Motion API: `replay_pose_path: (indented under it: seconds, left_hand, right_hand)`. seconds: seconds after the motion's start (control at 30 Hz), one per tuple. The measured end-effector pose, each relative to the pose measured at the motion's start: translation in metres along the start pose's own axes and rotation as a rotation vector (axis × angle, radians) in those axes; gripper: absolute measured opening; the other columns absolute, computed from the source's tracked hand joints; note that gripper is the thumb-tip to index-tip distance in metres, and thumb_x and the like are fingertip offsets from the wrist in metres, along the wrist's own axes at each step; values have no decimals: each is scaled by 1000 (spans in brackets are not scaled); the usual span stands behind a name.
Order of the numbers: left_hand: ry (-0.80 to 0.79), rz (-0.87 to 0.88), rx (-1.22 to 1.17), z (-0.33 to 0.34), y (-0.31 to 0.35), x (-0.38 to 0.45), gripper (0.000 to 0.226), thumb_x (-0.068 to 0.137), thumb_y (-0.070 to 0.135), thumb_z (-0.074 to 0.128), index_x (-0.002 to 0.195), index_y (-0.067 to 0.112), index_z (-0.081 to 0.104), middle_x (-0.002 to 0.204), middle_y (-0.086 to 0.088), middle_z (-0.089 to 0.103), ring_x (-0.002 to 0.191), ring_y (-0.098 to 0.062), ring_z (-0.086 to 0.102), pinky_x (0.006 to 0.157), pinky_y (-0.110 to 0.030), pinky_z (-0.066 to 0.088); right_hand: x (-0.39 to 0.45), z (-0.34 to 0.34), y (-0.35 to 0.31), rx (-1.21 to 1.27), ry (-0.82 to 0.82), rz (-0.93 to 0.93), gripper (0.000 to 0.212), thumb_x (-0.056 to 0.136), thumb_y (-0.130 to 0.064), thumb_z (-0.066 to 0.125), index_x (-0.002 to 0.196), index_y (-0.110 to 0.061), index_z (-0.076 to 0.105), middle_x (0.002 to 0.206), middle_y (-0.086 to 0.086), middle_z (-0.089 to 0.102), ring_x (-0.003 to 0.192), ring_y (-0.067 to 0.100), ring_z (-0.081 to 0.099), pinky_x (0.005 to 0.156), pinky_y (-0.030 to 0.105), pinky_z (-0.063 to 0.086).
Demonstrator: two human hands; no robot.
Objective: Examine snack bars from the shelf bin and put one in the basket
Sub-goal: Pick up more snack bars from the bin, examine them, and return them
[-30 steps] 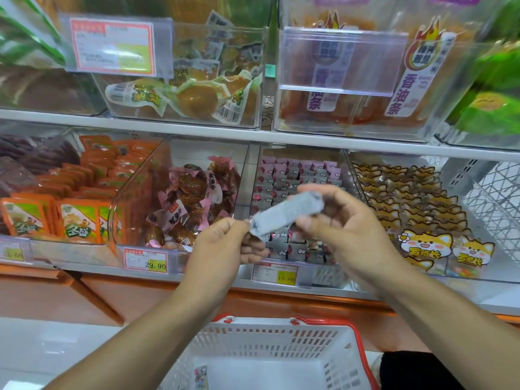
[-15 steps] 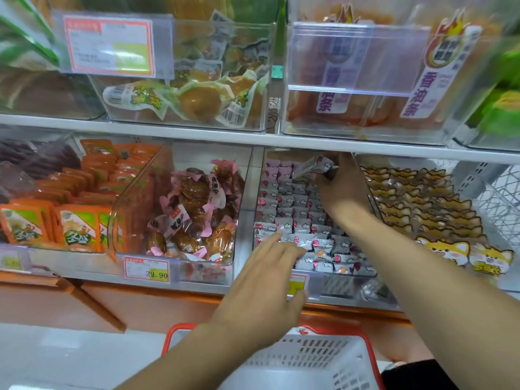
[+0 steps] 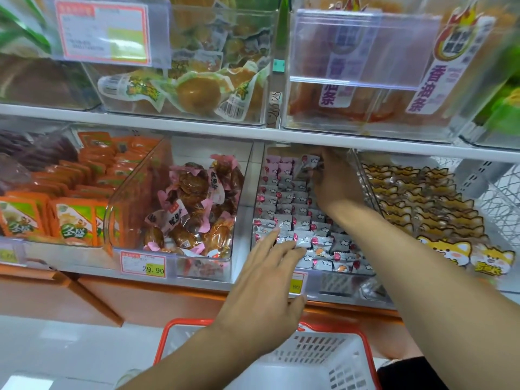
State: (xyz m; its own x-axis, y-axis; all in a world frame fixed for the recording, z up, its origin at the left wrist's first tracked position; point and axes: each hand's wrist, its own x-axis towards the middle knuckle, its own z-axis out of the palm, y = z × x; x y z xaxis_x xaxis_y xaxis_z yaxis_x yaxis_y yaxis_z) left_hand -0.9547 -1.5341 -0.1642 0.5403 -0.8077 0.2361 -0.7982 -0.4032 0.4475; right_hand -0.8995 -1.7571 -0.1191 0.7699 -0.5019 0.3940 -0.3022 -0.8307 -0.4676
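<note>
Shelves of clear bins filled the view — the right hand (image 3: pixel 334 181) pinched a snack bar (image 3: pixel 309 162) at the bin's (image 3: pixel 254 192) back; the left hand (image 3: pixel 267 294), fingers spread, hovered above the basket (image 3: pixel 363 361).

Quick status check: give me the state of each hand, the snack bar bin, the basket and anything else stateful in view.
right hand: deep in the bin, fingers on a snack bar at the back
left hand: open, flat, fingertips at the bin's front rows, holding nothing
snack bar bin: nearly full, rows tidy
basket: below the shelf, visible part holds nothing
price tag: reads 29.90
</note>
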Motion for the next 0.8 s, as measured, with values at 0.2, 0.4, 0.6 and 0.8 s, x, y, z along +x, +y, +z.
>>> replay_pose_path:
  seconds: [0.2,0.4,0.6,0.8]
  left_hand:
    - [-1,-6,7,1,1,-1,71,93,42,59,154,35,23,159,19,22,148,2,-17,109,-15,-16]
    - [-14,-3,23,1,-2,-1,72,94,41,58,154,37,20,160,19,20,147,3,-18,109,-16,-17]
    - [-21,2,33,3,-2,-3,72,93,42,58,154,38,19,159,20,19,145,7,-20,109,-17,-16]
    - [-37,-3,34,0,-4,-3,72,93,42,58,154,39,18,159,21,18,147,4,-16,109,-16,-14]
  right_hand:
    - [7,2,6,-11,-37,-89,33,100,-10,53,133,-13,52,128,11,61,119,30,57,95,43,49]
    - [5,4,14,-389,-313,-117,52,101,-12,45,145,-38,50,153,4,45,145,35,31,120,53,19]
    - [13,0,13,-351,-126,-30,51,89,3,50,135,-17,61,143,14,55,141,35,38,123,49,20]
    - [11,5,14,-394,-180,30,22,93,-7,58,103,-19,73,119,9,69,128,35,50,120,50,18]
